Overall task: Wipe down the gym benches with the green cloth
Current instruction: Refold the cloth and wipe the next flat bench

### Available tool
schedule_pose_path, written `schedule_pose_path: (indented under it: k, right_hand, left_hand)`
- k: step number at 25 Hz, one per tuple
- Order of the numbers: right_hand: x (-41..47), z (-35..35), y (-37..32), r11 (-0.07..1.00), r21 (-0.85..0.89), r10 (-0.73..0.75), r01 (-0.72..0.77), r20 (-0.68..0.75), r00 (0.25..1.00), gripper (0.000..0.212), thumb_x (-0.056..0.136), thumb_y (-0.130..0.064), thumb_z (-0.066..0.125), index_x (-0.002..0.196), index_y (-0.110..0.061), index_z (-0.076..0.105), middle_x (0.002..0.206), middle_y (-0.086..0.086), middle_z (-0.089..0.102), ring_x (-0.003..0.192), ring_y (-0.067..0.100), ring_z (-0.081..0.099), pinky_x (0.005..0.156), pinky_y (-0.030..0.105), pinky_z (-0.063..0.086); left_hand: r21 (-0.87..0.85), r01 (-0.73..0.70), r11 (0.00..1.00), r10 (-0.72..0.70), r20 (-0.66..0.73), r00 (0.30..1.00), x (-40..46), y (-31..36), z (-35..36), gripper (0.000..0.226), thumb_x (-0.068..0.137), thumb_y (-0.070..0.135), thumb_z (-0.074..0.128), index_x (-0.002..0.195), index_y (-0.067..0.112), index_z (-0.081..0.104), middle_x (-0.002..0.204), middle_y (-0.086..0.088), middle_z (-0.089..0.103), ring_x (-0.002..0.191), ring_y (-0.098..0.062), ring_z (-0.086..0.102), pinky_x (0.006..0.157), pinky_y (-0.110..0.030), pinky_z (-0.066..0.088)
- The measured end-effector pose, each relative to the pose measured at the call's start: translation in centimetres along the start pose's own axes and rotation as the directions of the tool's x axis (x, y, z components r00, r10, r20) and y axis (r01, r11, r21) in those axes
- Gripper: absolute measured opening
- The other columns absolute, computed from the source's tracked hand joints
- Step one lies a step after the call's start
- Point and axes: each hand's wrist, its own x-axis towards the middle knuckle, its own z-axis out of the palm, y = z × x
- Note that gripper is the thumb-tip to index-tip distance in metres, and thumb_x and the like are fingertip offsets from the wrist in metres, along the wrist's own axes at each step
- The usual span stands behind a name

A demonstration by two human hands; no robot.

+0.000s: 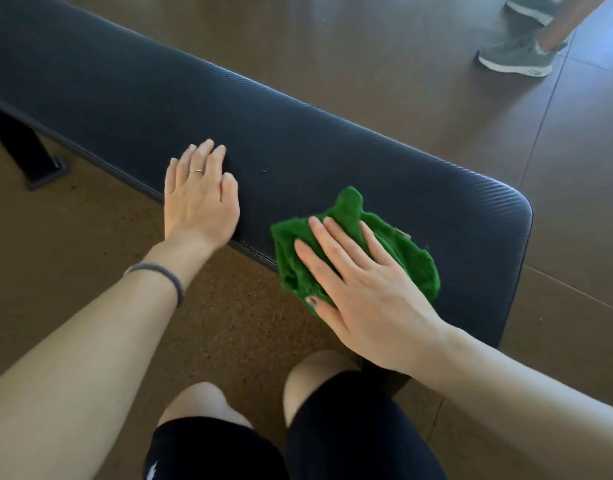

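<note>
A long black padded gym bench (pixel 298 133) runs from the upper left to a rounded end at the right. A crumpled green cloth (pixel 412 258) lies on the pad close to that end, partly over the near edge. My right hand (pixel 360 292) presses flat on the cloth with straight, spread fingers. To the left, my left hand (pixel 199 199) rests flat on the pad's near edge, fingers straight, holding nothing.
A black metal bench leg (pixel 28 150) stands at the left on a brown cork-like floor (pixel 90 237). Another person's grey sneakers (pixel 516 57) stand on the floor beyond the bench at the upper right. My knees (pixel 315 375) are close to the bench's near side.
</note>
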Motion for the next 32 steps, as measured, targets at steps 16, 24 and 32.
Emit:
schedule_pose_path:
  k: [16,24,32]
  right_hand:
    - [13.6,-0.7,3.6,0.991,0.131,-0.005,0.007,-0.01,1.0,0.059,0.106,-0.046,0.029,0.163,-0.03,0.025,0.173,0.001,0.013,0.16,0.019,0.009,0.129,0.049,0.005]
    - [14.1,-0.4,5.5,0.943,0.132,0.318,-0.307,-0.071,0.946,0.063,0.106,-0.05,0.019,0.164,-0.026,0.024,0.173,0.004,0.012,0.16,0.021,0.009,0.129,0.051,0.009]
    - [19.5,-1.6,11.0,0.827,0.192,0.522,-0.529,0.088,0.848,0.058,0.106,-0.049,0.022,0.158,-0.026,0.031,0.153,0.012,0.047,0.139,0.033,0.045,0.107,0.049,0.035]
  left_hand:
    - [-0.022,0.069,0.997,-0.07,-0.006,0.998,-0.1,0.4,0.0,0.05,0.106,0.017,0.032,0.156,0.019,0.04,0.167,0.001,0.03,0.158,-0.019,0.016,0.13,-0.038,0.005]
    - [-0.025,0.039,0.999,-0.04,-0.05,0.998,-0.1,0.2,0.4,0.06,0.1,0.03,0.018,0.153,0.017,0.043,0.164,-0.001,0.036,0.156,-0.022,0.023,0.13,-0.041,0.01]
    - [-0.02,0.024,1.0,-0.025,-0.053,0.998,-0.2,-0.2,0.5,0.056,0.102,0.028,0.022,0.154,0.019,0.043,0.165,-0.002,0.035,0.157,-0.022,0.023,0.13,-0.043,0.011]
